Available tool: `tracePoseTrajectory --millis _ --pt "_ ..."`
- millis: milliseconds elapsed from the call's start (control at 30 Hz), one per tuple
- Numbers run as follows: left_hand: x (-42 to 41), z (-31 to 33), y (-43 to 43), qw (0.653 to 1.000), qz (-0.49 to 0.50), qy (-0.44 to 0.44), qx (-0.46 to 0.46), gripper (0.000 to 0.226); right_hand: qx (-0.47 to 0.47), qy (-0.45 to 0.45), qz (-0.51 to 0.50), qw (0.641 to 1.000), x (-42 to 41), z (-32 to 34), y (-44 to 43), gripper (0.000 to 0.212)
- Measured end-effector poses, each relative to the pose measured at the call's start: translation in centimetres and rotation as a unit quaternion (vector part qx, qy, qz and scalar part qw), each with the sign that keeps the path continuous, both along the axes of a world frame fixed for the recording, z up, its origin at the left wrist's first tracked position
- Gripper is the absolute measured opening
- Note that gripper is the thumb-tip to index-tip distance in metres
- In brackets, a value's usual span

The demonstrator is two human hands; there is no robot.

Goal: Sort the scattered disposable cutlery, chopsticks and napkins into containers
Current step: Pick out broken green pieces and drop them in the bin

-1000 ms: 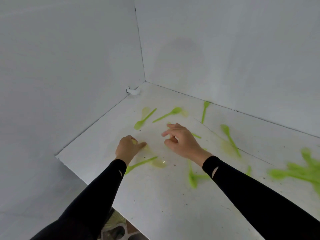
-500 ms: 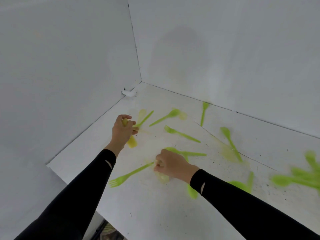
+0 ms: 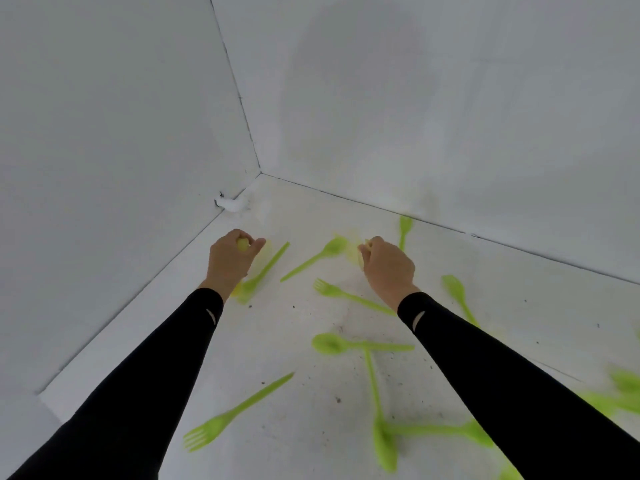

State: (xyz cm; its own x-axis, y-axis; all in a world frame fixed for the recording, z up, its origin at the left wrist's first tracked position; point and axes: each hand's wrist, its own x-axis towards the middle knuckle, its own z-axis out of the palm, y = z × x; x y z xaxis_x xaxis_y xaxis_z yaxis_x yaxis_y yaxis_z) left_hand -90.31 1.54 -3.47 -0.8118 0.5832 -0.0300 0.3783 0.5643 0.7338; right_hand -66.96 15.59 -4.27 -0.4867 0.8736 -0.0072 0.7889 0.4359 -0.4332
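Green plastic cutlery lies scattered on a white table (image 3: 284, 341). My left hand (image 3: 230, 263) grips a yellow spoon (image 3: 243, 243) at the far left, over a green piece (image 3: 265, 270). At the far middle, my right hand (image 3: 388, 268) holds a pale yellow piece of cutlery (image 3: 360, 253), which is mostly hidden by the fingers. Between the hands lie a green spoon (image 3: 315, 258) and a green fork (image 3: 349, 296). Another fork (image 3: 239, 410) lies near the front edge.
White walls close the table on the left and at the back. A white blob (image 3: 233, 204) sits in the far corner. More green pieces lie at the right (image 3: 459, 296), centre (image 3: 360, 345) and front (image 3: 381, 427). A blurred green heap (image 3: 620, 393) is at the right edge.
My right hand has moved from the table's middle toward the back, carrying the pale yellow piece. My left hand has moved slightly farther back with its yellow spoon.
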Motion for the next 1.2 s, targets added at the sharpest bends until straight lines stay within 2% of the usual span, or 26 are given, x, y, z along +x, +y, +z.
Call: tracePoseTrajectory --millis 100,233,367,467,600,733,800,867,933,1033,1067,1133,1200 --pt "-0.8 -1.5 1.0 0.997 -0.023 0.047 -0.058 0.033 -0.022 0.017 -0.008 1.000 -1.0 -1.0 0.5 0.033" --pt "-0.6 -2.3 1.8 0.981 -0.053 0.088 -0.162 0.052 -0.030 -0.035 0.000 0.999 -1.6 -2.0 0.8 0.030" --pt "-0.1 -2.2 2.2 0.969 -0.057 0.136 -0.197 0.044 -0.032 -0.060 -0.009 0.998 -1.5 -2.1 1.3 0.024" --pt "0.1 -1.9 2.1 0.976 -0.065 0.112 -0.173 0.043 -0.034 -0.067 -0.030 0.997 -0.5 -1.8 1.4 0.019" --pt "1.1 0.2 2.3 0.988 -0.054 0.113 -0.086 0.051 -0.072 0.019 -0.065 0.995 1.8 -0.7 1.4 0.022" --pt "3.4 3.2 3.7 0.988 -0.104 0.115 -0.015 0.040 -0.089 0.057 -0.040 0.994 5.2 1.2 1.4 0.014" --pt "5.4 4.0 4.7 0.991 -0.120 0.033 0.046 0.031 -0.108 0.066 -0.026 0.992 7.5 2.0 1.3 0.005" --pt "7.7 4.3 5.4 0.981 -0.126 -0.101 0.110 0.026 -0.125 0.073 -0.025 0.989 9.7 2.5 1.3 0.019" --pt "9.6 3.9 6.1 0.974 -0.128 -0.145 0.116 0.029 -0.149 0.073 -0.043 0.985 11.6 3.3 1.3 0.019" --pt "11.8 2.6 7.0 0.987 -0.118 -0.093 0.063 0.016 -0.146 0.052 -0.079 0.985 14.5 3.9 0.6 0.030" --pt "12.3 1.9 7.3 0.990 -0.114 -0.070 0.046 0.020 -0.125 0.037 -0.086 0.988 15.6 3.8 0.2 0.032" --pt "12.7 0.7 7.8 0.992 -0.122 -0.021 0.019 0.031 -0.080 -0.001 -0.082 0.993 17.4 3.1 -0.5 0.026" --pt "12.7 -0.1 8.3 0.989 -0.138 0.043 -0.023 0.028 -0.062 -0.053 -0.047 0.996 18.7 2.2 -1.1 0.019"
